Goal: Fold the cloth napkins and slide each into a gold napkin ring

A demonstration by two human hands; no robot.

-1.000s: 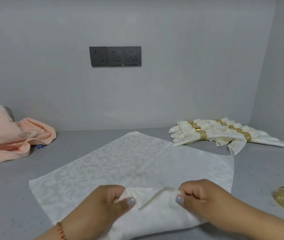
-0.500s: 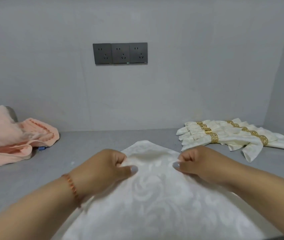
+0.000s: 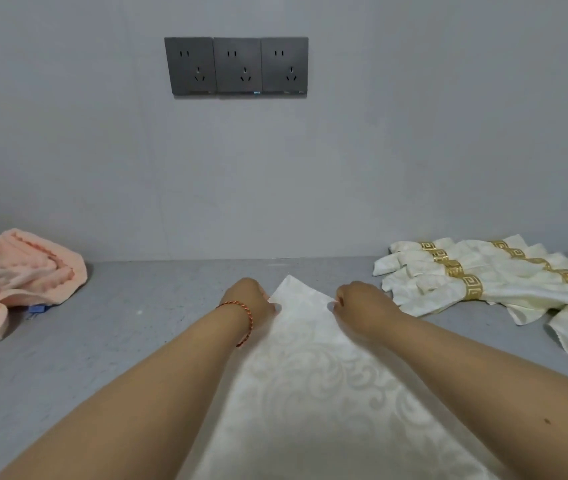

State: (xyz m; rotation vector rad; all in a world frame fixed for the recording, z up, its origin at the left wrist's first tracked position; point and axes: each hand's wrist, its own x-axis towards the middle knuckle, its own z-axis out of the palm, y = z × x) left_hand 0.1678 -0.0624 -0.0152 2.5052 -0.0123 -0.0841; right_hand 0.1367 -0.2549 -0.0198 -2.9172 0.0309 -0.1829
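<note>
Head view: both my arms reach fwd over the grey counter point(image 3: 130, 341). The white damask napkin point(image 3: 313, 393) lies flat on it btwn my forearms, folded so it narrows to a point at the far end, w/ the wide part running off the bottom of the frame.

My left hand point(image 3: 249, 299) sits at the left edge of that far point, fingers curled down onto the cloth; looks like a pinch on the edge, thumb side against the fabric. Red-orange braided bracelet point(image 3: 246, 318) round that wrist.

My right hand point(image 3: 362, 303) mirrors it on the right edge of the point, fingers curled under, knuckles up, gripping the napkin edge. Fingertips themselves are tucked out of sight, so can't tell exactly how much cloth each hand has.

Far right, near the wall: pile of finished napkins point(image 3: 504, 289), cream, each threaded thru a gold napkin ring point(image 3: 471, 287) w/ a key-pattern band. They overlap in two fanned rows, ends splaying toward me. My right hand is just beside the nearest one, not touching as far as I can see.

Far left: a peach towel point(image 3: 16, 278) bunched on the counter, well apart from the napkin. A small blue item point(image 3: 38, 309) pokes out under its edge; too small to ID.

On the wall behind, a dark grey triple socket panel point(image 3: 237, 65).
</note>
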